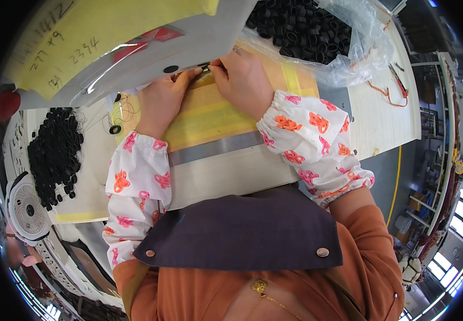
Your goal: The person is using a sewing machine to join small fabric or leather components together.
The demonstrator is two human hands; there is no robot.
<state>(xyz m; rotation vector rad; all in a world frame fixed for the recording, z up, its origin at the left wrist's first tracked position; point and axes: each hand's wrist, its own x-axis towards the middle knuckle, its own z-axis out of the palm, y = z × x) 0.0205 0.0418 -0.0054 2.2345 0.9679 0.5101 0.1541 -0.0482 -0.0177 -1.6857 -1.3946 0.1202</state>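
Both hands meet under the white machine head [151, 59], which looks like a sewing machine's arm and hides part of the work spot. My left hand [159, 101] is closed, its thumb and index finger pinching a small black piece [205, 66] from the left. From the right, my right hand [245, 80] pinches at the same piece with its fingertips. The piece is mostly covered by fingers, so its exact shape cannot be made out. Beneath the hands lies a work plate covered in yellow tape [210, 120].
At the back right a clear plastic bag [368, 59] holds many black rings [309, 32]. A heap of black loops [55, 155] lies on the left, near loose threads [127, 109] and a white fan [26, 208]. Small snips [399, 81] lie at the right.
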